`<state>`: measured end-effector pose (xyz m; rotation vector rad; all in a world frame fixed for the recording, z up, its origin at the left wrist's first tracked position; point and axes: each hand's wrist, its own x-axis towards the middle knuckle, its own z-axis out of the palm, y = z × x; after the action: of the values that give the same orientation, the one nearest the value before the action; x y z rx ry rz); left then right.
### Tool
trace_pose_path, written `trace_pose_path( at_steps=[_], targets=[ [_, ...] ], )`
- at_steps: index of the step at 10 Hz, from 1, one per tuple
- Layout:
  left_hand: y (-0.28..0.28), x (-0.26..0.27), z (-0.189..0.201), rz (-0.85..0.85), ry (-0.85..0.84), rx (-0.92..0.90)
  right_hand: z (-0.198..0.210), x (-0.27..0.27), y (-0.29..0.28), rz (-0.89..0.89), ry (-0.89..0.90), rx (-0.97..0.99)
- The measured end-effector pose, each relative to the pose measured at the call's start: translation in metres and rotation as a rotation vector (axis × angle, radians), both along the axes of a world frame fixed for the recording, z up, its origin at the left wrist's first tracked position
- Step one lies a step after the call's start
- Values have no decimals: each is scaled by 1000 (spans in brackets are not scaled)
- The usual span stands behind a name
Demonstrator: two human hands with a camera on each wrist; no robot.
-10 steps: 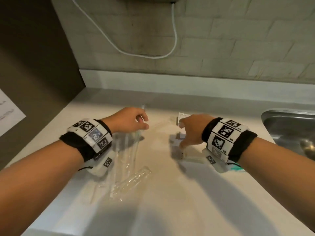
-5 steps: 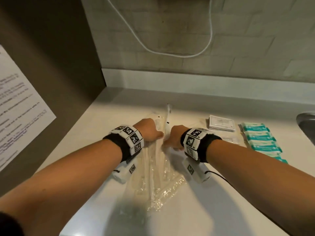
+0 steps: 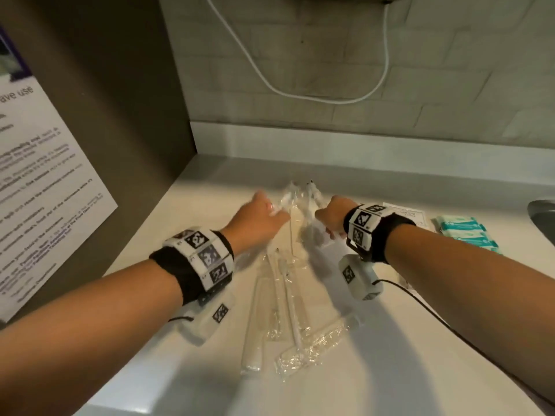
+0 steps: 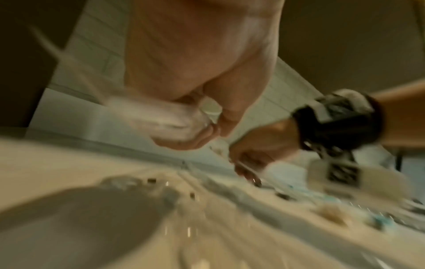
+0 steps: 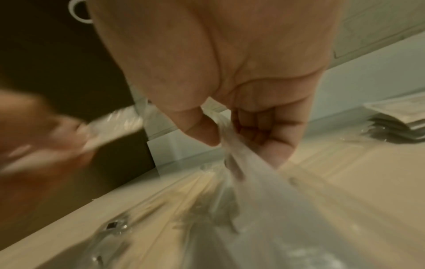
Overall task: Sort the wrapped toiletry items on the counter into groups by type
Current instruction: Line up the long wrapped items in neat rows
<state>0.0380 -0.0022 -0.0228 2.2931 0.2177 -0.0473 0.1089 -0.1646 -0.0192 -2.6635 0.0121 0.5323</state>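
Closest to you, a loose fan of clear-wrapped toothbrushes [image 3: 288, 310] lies on the counter [image 3: 375, 370] between your forearms, crinkly plastic, white handles showing through. Just past that, your left hand [image 3: 258, 223] has its fingers curled round one wrapped toothbrush [image 3: 286, 198], lifted off the counter; it's pretty blurred in the left wrist view. Your right hand [image 3: 330, 219] is fisted, thumb and fingers pinching another clear wrapper [image 5: 230, 145] with a slim white item inside, tilted up and away from you. The two hands sit near each other, not touching. Off to your right, flat white sachets [image 3: 405, 214] are stacked, and beyond them teal packets [image 3: 465, 232] sit in a group near the sink [image 3: 543, 217].
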Motion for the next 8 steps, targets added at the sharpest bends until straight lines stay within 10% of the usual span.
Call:
trace_pose_path(
  at_steps=[5, 6, 7, 8],
  targets=[
    [-15, -54, -36, -37, 262, 403, -10, 19, 15, 156, -20, -113],
    [-14, -48, -35, 9, 243, 391, -7, 10, 12, 476, -128, -531],
    [-13, -37, -37, 40, 227, 366, -15, 13, 10, 150, -73, -68],
    [-15, -27, -40, 65, 228, 322, -16, 14, 7, 130, -54, -31]
  ],
)
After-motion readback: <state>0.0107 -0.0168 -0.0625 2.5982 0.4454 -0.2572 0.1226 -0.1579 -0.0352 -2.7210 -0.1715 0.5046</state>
